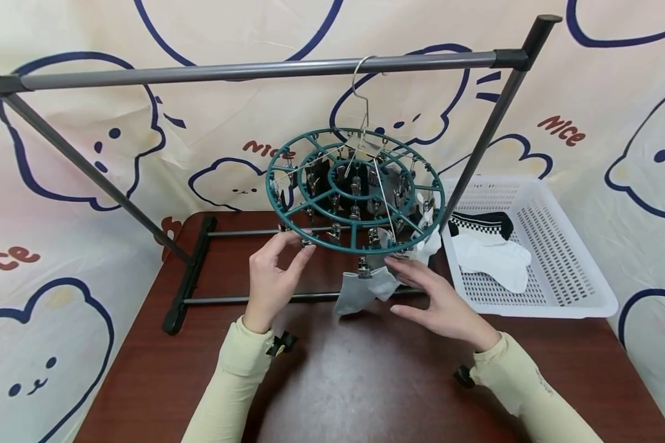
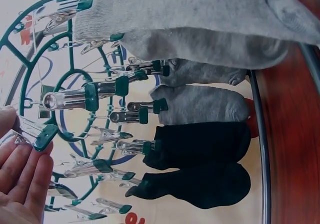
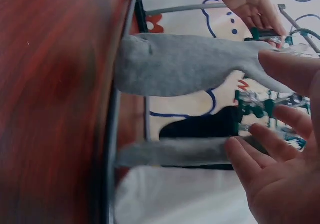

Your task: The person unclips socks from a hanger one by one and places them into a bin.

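Observation:
A round green clip hanger point(image 1: 354, 249) hangs by its hook from a metal rail, with several metal clips around its rings. My left hand point(image 1: 274, 277) is at the front left of the outer ring. Its thumb and fingers pinch a metal clip point(image 2: 34, 134) with green tips, which bears no sock. My right hand point(image 1: 435, 298) is beside the front right of the ring, fingers spread and loosely bent, gripping nothing. Close to it hangs a grey sock point(image 1: 357, 294), clipped at the front. More grey socks point(image 2: 202, 103) and black socks point(image 2: 200, 144) hang from the clips behind.
A white plastic basket point(image 1: 573, 246) stands at the right with a white sock point(image 1: 493, 258) and black-patterned socks point(image 1: 484, 223) inside. The grey rack's top rail point(image 1: 255, 71) spans above the hanger; its lower bars cross the brown table point(image 1: 332, 381). A patterned cloth covers the wall.

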